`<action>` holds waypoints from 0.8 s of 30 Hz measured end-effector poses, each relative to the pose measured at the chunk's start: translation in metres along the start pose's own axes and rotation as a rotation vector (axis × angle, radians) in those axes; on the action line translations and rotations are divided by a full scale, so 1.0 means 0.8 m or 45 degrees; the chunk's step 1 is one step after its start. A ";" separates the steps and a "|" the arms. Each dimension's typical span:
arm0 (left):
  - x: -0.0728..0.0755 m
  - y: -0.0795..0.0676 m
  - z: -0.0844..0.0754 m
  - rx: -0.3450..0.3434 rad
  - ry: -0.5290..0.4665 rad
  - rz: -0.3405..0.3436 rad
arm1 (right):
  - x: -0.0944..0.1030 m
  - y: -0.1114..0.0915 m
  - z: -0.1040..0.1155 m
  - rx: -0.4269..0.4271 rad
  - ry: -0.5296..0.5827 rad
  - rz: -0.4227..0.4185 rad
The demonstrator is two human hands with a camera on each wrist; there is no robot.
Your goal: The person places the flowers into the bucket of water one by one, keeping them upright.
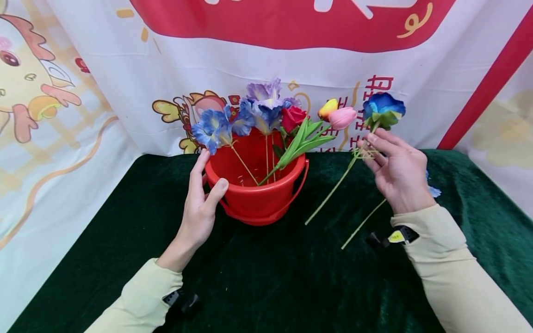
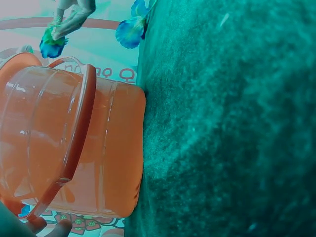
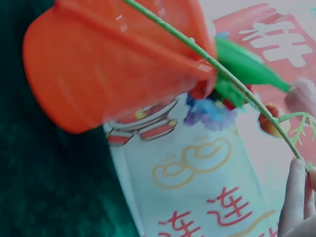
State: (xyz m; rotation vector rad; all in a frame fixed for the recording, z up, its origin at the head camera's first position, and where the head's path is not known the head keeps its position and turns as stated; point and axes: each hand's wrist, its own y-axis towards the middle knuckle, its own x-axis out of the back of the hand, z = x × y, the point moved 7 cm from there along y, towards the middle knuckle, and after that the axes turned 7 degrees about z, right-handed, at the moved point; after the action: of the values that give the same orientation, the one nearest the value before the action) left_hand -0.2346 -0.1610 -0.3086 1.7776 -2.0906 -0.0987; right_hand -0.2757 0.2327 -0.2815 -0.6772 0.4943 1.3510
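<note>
A red bucket (image 1: 258,203) stands on the dark green cloth, with its handle hanging down. My left hand (image 1: 197,208) rests against the bucket's left side, thumb at the rim and fingers fairly straight. Right of the bucket, my right hand (image 1: 399,169) pinches an artificial blue flower (image 1: 383,110) just below its bloom. Its long stem (image 3: 207,57) slants down toward the bucket, outside it. Inside the bucket stand blue and purple flowers (image 1: 213,127), a red rose (image 1: 293,119) and tulips (image 1: 342,118) with green leaves. The right palm is partly hidden in the right wrist view.
Another stem (image 1: 362,225) lies on the green cloth (image 1: 266,277) beneath the right hand, with blue petals (image 1: 434,190) showing behind the wrist. A printed white curtain (image 1: 233,60) hangs right behind the bucket. Both wrists wear dark straps.
</note>
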 end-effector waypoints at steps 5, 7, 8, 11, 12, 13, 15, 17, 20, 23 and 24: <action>0.000 0.000 0.000 -0.001 -0.003 0.002 | -0.011 0.000 0.013 0.023 0.211 -0.038; 0.000 0.000 0.000 0.000 -0.002 0.002 | -0.018 0.002 0.020 0.054 0.282 -0.047; 0.000 0.000 0.000 0.001 -0.001 0.001 | -0.022 0.003 0.024 0.073 0.307 -0.048; 0.000 0.000 0.000 0.002 0.001 0.002 | -0.034 0.003 0.029 0.155 0.318 -0.061; 0.000 0.000 0.000 0.001 -0.001 0.002 | -0.037 0.002 0.030 0.189 0.302 -0.062; 0.000 0.000 0.000 0.000 -0.003 0.002 | -0.041 0.000 0.029 0.225 0.283 -0.063; 0.000 0.000 0.001 0.002 0.000 0.002 | -0.047 -0.005 0.025 0.308 0.225 -0.064; 0.000 0.000 0.001 0.004 0.002 0.002 | -0.054 -0.009 0.021 0.412 0.159 -0.061; 0.000 0.000 0.001 0.001 0.008 0.003 | -0.065 -0.016 0.014 0.589 0.060 -0.049; 0.000 0.001 0.001 -0.009 0.010 0.005 | -0.076 -0.021 0.008 0.763 -0.026 -0.032; 0.000 0.001 0.001 -0.012 0.010 0.005 | -0.079 -0.022 0.006 0.814 -0.055 -0.020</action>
State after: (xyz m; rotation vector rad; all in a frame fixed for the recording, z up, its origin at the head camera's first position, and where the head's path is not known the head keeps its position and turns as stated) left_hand -0.2353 -0.1608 -0.3092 1.7654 -2.0850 -0.1002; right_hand -0.2688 0.1895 -0.2319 -0.1247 0.8330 1.1000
